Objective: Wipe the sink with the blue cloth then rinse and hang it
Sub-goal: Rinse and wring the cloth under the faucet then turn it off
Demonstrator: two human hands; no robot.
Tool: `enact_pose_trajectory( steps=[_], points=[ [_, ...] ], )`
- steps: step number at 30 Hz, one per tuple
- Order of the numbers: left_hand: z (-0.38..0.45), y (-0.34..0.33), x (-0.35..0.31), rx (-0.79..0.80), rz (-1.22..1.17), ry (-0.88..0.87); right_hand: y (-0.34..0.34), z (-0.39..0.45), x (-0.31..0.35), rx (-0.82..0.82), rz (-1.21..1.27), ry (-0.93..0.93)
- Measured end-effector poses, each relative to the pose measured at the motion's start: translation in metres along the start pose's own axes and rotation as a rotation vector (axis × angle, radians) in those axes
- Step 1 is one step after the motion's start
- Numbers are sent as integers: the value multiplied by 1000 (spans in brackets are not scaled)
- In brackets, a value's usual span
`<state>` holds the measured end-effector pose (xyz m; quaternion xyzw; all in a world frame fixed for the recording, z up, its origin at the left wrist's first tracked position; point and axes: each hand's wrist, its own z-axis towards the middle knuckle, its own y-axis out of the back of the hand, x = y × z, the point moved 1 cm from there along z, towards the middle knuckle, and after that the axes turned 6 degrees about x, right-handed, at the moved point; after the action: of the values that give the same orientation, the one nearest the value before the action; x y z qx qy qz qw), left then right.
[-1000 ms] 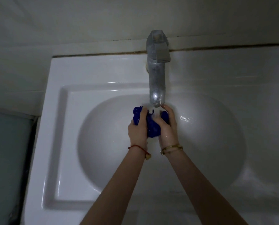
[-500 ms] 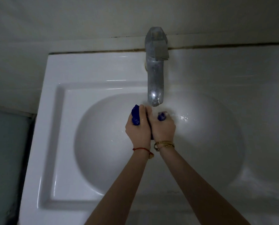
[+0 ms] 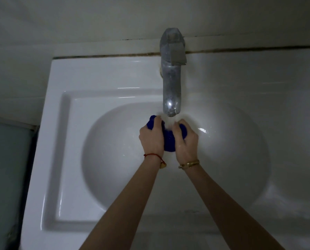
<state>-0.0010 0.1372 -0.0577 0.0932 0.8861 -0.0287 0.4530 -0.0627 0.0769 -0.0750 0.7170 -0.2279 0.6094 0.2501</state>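
Dim bathroom, seen from above. White ceramic sink with a rounded basin (image 3: 64, 141), set against a pale wall (image 3: 78, 18). Dull grey metal faucet (image 3: 171, 78) reaching out over the basin, water running from its spout. Bunched-up dark blue cloth (image 3: 169, 139) directly under the spout, above the basin, held between 2 hands. Left hand (image 3: 151, 137) curled tightly round the cloth's left end, fingers closed on the fabric. Right hand (image 3: 186, 141) likewise gripping the right end, fingers wrapped over it. Hands close together, blue fabric showing between them and past the knuckles. Thin red string bracelet (image 3: 151, 155) on the left wrist, gold bangle (image 3: 189, 164) on the right. Wet glints on the basin just right of the hands.
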Motion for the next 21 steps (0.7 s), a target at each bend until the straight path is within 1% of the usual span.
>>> enact_pose_trajectory(
  steps=[1,2,3,5,6,7,9,12,13,16,19,21],
  points=[
    [2,1,-4,16,6,-3,3,0,0,9,16,-54],
    [3,2,-7,33,10,-10,6,0,1,-1,58,-152],
    [4,2,-10,58,9,-19,8,1,-3,-10,125,-305],
    [0,0,-12,103,-40,-40,9,3,-6,45,320,-692],
    [-2,0,-11,114,-65,-55,8,4,-6,91,399,-841],
    [-3,1,-9,129,-76,-82,8,5,-7,118,459,-914],
    [-4,3,-3,178,-63,-164,11,8,-3,78,509,-910],
    [-5,4,7,258,65,-227,14,15,0,-19,428,-737],
    [-5,3,8,252,101,-200,13,14,-1,-43,365,-664],
    [-5,0,8,153,144,-120,5,3,1,-102,202,-508],
    [-11,-7,4,117,187,-150,-2,0,8,-200,118,-411],
    [-16,-11,4,42,167,-182,-7,4,12,-247,9,-390]
  ],
)
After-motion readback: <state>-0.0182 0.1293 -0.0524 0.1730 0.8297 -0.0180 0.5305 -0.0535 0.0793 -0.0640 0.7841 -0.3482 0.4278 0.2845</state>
